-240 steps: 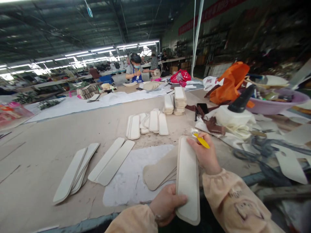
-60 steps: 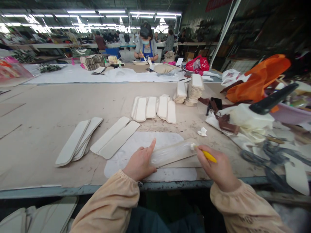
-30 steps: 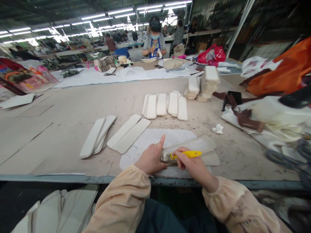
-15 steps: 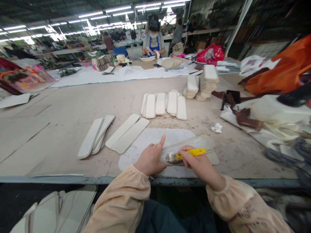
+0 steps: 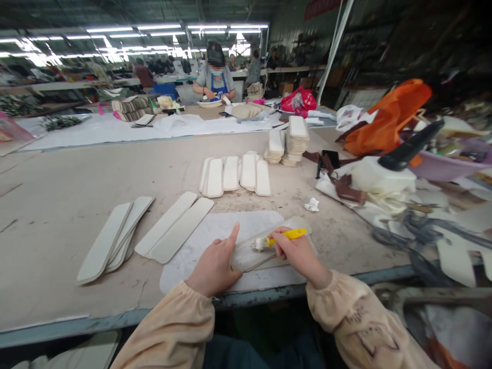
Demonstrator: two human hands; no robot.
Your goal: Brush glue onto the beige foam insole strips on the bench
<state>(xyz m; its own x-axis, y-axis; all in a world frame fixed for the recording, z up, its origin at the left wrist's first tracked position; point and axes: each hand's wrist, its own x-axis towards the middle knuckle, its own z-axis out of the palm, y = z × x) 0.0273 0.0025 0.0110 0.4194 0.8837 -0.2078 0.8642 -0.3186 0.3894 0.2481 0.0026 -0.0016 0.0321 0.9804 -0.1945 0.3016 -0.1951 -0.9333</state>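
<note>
My right hand is closed around the yellow handle of a brush. White paste coats its bristles, which touch a long, pale, round-ended panel. That panel lies at a slant on a white sheet near the table's front edge. At its left end rests my left hand, with one finger stretched upward and the thumb spread toward me. My hand hides that end of the panel. Two overlapping cream panels lie left of the sheet, partly over its edge. Further left is a fanned pile of similar panels.
Rows of white panels lie beyond the sheet, with taller stacks behind. To the right are a crumpled tissue, a white container with a black spout and grey cloth strips. A co-worker sits across the table.
The view has turned right, so the table things appear further left. The brush has shifted a little along the panel, its bristles farther from me. My left hand stays at the panel's end.
</note>
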